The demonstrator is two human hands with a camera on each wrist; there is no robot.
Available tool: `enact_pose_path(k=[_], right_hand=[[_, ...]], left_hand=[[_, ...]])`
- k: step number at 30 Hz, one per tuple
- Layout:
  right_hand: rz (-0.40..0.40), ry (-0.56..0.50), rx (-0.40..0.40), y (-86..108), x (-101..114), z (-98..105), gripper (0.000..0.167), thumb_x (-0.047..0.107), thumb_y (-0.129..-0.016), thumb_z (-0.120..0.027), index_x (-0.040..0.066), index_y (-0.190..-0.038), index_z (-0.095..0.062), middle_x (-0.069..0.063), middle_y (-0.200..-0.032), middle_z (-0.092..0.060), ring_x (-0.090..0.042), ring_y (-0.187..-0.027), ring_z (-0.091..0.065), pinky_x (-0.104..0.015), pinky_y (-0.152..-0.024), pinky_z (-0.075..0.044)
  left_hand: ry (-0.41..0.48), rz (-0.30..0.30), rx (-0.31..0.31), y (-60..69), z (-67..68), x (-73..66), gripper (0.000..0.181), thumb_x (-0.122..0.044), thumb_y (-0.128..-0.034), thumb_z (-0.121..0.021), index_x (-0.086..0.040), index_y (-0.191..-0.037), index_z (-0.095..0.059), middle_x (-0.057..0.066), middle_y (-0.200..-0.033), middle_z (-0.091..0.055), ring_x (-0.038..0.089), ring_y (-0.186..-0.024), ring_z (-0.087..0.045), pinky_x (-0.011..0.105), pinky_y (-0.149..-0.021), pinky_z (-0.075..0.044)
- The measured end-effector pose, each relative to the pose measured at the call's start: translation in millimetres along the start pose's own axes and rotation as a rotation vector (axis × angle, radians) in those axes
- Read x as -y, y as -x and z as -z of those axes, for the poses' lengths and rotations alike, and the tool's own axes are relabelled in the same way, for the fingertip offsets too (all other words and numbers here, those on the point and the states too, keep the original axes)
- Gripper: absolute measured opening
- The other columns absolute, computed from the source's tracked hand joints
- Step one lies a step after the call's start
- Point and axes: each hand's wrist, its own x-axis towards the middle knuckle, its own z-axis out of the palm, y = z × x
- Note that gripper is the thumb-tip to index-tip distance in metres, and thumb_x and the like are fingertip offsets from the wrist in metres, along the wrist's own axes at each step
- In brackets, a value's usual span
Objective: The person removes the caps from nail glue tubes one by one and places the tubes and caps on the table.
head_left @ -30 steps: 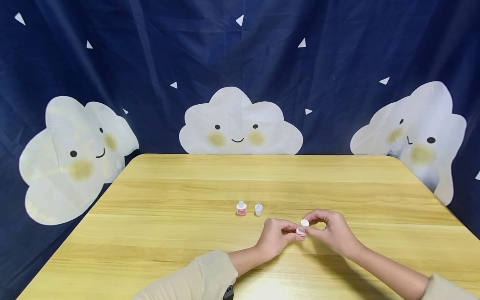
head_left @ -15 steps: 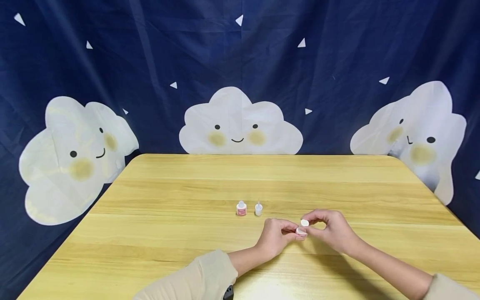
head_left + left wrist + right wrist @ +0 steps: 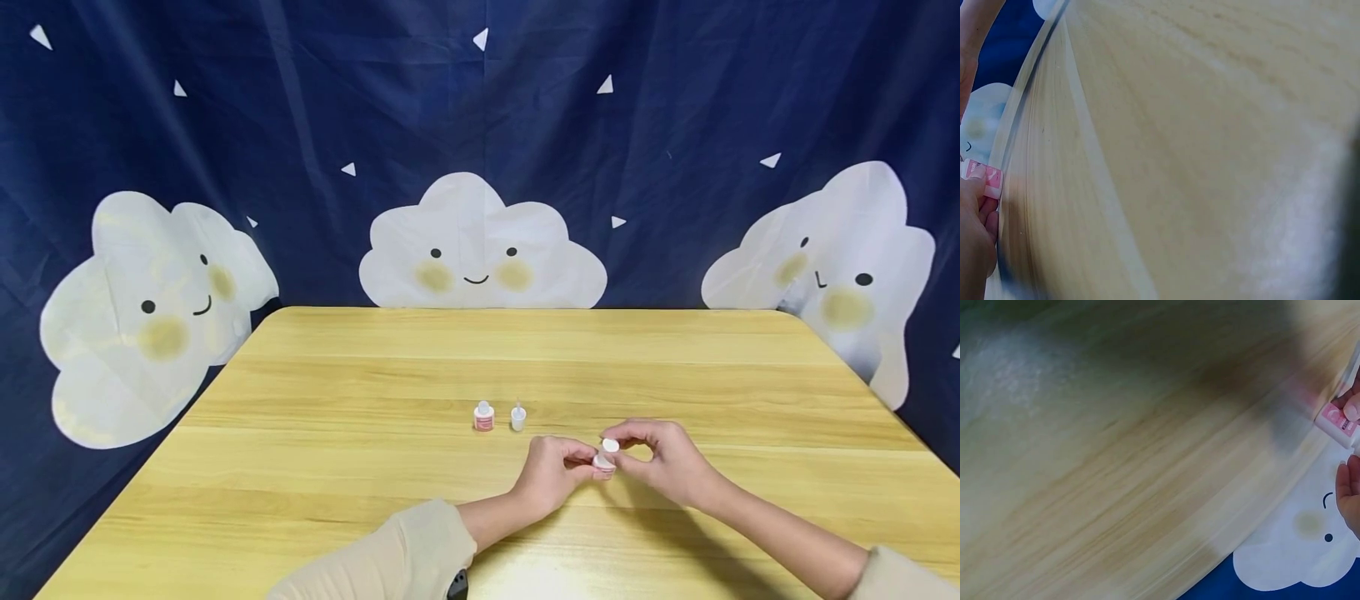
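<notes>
My left hand [image 3: 551, 477] pinches a small white bottle with a pink label [image 3: 603, 468] by its side; the left wrist view shows the bottle [image 3: 991, 179] at its left edge, under the thumb. Directly above the bottle's top, my right hand [image 3: 670, 463] holds a white cap [image 3: 611, 446] between thumb and forefinger. Whether cap and bottle touch is unclear. A second pink-labelled bottle [image 3: 483, 418] stands on the table to the left, and beside it a white cap [image 3: 518, 419] sits with a thin stem pointing up.
The wooden table [image 3: 337, 392] reaches back to a dark blue curtain [image 3: 420, 100] printed with white clouds and small triangles. A dark band is visible at my left cuff [image 3: 457, 585].
Both hands stay nearly where they were, holding the same bottle and cap. The labelled side of the held bottle shows a little more than a second ago.
</notes>
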Motion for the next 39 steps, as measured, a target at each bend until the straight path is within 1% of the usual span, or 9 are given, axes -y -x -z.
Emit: enact_pose_path(k=[6, 9, 13, 16, 19, 24, 31, 36, 39], right_hand=[[-0.023, 0.007, -0.05, 2.3, 0.4, -3.2, 0.019, -0.003, -0.073, -0.074, -0.003, -0.091, -0.068, -0.014, -0.088, -0.07, 0.003, -0.078, -0.059, -0.02, -0.069, -0.054], [-0.058, 0.033, -0.082, 2.5, -0.8, -5.4, 0.018, 0.0, -0.072, -0.076, -0.001, -0.088, -0.068, -0.011, -0.086, -0.071, 0.005, -0.078, -0.058, -0.021, -0.068, -0.054], [-0.074, 0.05, -0.103, 1.7, -3.4, -7.4, 0.014, -0.001, -0.071, -0.076, 0.005, -0.081, -0.068, -0.003, -0.08, -0.07, 0.005, -0.075, -0.057, -0.022, -0.066, -0.054], [-0.047, 0.042, -0.1, 0.6, -4.3, -7.1, 0.016, -0.004, -0.071, -0.075, 0.009, -0.078, -0.068, -0.001, -0.076, -0.069, 0.004, -0.073, -0.057, -0.022, -0.064, -0.054], [-0.017, 0.028, -0.09, -0.3, -4.2, -6.0, 0.019, -0.006, -0.071, -0.074, 0.011, -0.077, -0.068, -0.001, -0.075, -0.069, 0.004, -0.071, -0.058, -0.021, -0.063, -0.054], [0.005, 0.013, -0.078, -0.6, -3.3, -3.9, 0.019, -0.007, -0.071, -0.073, 0.009, -0.078, -0.069, -0.001, -0.076, -0.069, 0.004, -0.071, -0.058, -0.021, -0.063, -0.054], [0.029, 0.002, -0.07, -0.4, -3.3, -2.7, 0.017, -0.007, -0.072, -0.073, 0.007, -0.081, -0.07, -0.002, -0.078, -0.07, 0.004, -0.074, -0.059, -0.02, -0.065, -0.055], [0.05, -0.019, -0.048, -0.1, -4.5, -2.1, 0.017, -0.009, -0.073, -0.071, 0.003, -0.084, -0.07, -0.004, -0.08, -0.07, 0.004, -0.075, -0.059, -0.019, -0.067, -0.054], [0.046, -0.032, -0.036, 0.2, -4.7, -2.4, 0.017, -0.011, -0.073, -0.07, 0.001, -0.086, -0.069, -0.007, -0.081, -0.07, 0.003, -0.076, -0.059, -0.018, -0.067, -0.054]], left_hand=[[-0.036, -0.021, 0.003, -0.4, 0.3, 0.2, 0.015, -0.012, -0.0738, -0.075, -0.002, -0.086, -0.074, 0.01, -0.083, -0.073, 0.004, -0.07, -0.068, 0.006, -0.062, -0.051], [-0.051, -0.03, 0.004, -0.5, 0.5, 0.2, 0.016, -0.013, -0.0745, -0.075, -0.003, -0.087, -0.074, 0.009, -0.084, -0.073, 0.002, -0.07, -0.068, 0.006, -0.063, -0.051], [-0.031, -0.018, 0.006, -0.5, 0.1, 0.5, 0.016, -0.012, -0.0741, -0.075, -0.003, -0.087, -0.074, 0.01, -0.085, -0.073, 0.005, -0.071, -0.069, 0.007, -0.063, -0.051], [-0.012, -0.006, 0.008, -0.4, 0.0, 0.4, 0.016, -0.011, -0.0735, -0.075, -0.002, -0.087, -0.074, 0.011, -0.085, -0.073, 0.008, -0.071, -0.07, 0.007, -0.063, -0.051], [-0.017, -0.007, 0.01, -0.8, -0.2, 0.6, 0.016, -0.011, -0.0736, -0.075, -0.002, -0.088, -0.074, 0.01, -0.085, -0.073, 0.007, -0.072, -0.07, 0.007, -0.064, -0.051], [-0.042, -0.033, 0.01, -1.1, -0.1, 1.1, 0.017, -0.012, -0.0743, -0.074, -0.002, -0.088, -0.073, 0.009, -0.085, -0.073, 0.004, -0.072, -0.069, 0.007, -0.064, -0.051], [0.007, -0.001, 0.011, -0.9, 0.2, 1.1, 0.016, -0.009, -0.0736, -0.075, -0.001, -0.087, -0.073, 0.012, -0.085, -0.073, 0.01, -0.072, -0.07, 0.007, -0.064, -0.051], [0.0, -0.005, 0.011, -0.6, 0.4, 1.0, 0.016, -0.009, -0.0732, -0.075, -0.001, -0.087, -0.073, 0.012, -0.084, -0.073, 0.01, -0.072, -0.07, 0.007, -0.064, -0.051], [0.005, -0.006, 0.011, -0.4, 0.2, 0.5, 0.016, -0.009, -0.073, -0.075, 0.0, -0.086, -0.073, 0.012, -0.084, -0.073, 0.01, -0.072, -0.07, 0.007, -0.064, -0.051]])
